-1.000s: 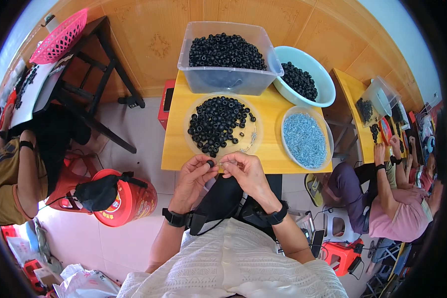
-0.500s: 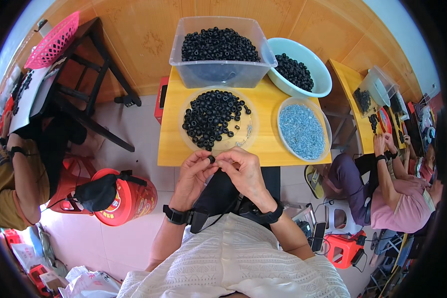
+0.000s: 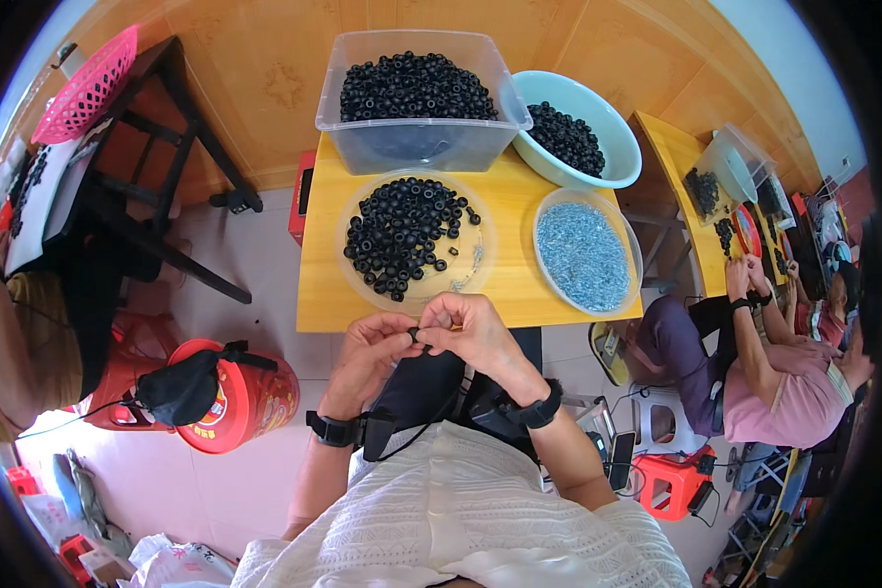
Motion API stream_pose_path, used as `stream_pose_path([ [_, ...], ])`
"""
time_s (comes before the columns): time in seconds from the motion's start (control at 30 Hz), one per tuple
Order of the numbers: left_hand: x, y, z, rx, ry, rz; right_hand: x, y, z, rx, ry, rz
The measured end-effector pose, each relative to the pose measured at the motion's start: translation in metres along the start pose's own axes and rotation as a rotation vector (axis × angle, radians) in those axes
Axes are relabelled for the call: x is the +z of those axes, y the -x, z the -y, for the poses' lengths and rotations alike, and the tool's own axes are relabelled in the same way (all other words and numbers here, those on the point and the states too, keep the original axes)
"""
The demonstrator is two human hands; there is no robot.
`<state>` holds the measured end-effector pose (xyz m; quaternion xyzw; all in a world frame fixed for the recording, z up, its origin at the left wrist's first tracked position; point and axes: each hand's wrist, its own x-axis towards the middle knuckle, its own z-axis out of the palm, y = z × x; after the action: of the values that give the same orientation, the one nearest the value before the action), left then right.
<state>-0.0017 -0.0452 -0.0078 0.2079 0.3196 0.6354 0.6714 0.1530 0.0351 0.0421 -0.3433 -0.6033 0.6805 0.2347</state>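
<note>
Thing: small black rubber ring (image 3: 414, 334), just off the yellow wooden table's (image 3: 323, 294) near edge
Grip: left hand (image 3: 370, 355) and right hand (image 3: 477, 333) both pinched it, fingertips closed
Axis: too tiny to tell, honestly

Hands at the table edge, one black ring between my fingertips.

My left hand (image 3: 367, 353) and right hand (image 3: 475, 333) pinch a small black ring (image 3: 414, 335) together, just below the yellow table (image 3: 318, 284); the shallow tray (image 3: 472, 279) of black rings lies near, the dish of blue-grey screws (image 3: 585, 257) to its right.
</note>
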Motion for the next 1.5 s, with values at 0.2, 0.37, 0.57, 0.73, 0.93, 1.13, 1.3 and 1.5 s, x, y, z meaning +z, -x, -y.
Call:
stream_pose_path([
  [0.2, -0.004, 0.0, 0.0, -0.065, 0.091, 0.02, -0.014, -0.018, -0.006, 0.056, 0.063, 0.13],
  [0.37, -0.001, -0.002, -0.003, -0.061, 0.151, 0.01, -0.051, -0.068, -0.018, -0.401, 0.806, -0.448],
  [0.57, -0.007, 0.002, -0.004, -0.032, 0.195, 0.008, -0.055, -0.088, -0.019, -0.378, 1.138, -0.225],
  [0.73, -0.008, 0.001, -0.004, -0.023, 0.208, -0.007, -0.052, -0.09, -0.022, -0.398, 1.189, -0.202],
  [0.93, -0.007, 0.002, -0.004, -0.007, 0.244, -0.033, -0.056, -0.074, -0.018, -0.263, 0.722, -0.188],
  [1.13, -0.003, 0.0, -0.002, 0.055, 0.169, -0.046, -0.025, -0.03, 0.003, 0.013, -0.104, 0.089],
  [1.3, 0.004, 0.001, -0.006, 0.081, 0.141, 0.017, -0.014, -0.013, 0.016, 0.082, -0.228, 0.115],
  [1.5, 0.007, 0.003, -0.008, 0.104, 0.131, 0.033, -0.012, -0.007, 0.019, 0.091, -0.257, 0.137],
])
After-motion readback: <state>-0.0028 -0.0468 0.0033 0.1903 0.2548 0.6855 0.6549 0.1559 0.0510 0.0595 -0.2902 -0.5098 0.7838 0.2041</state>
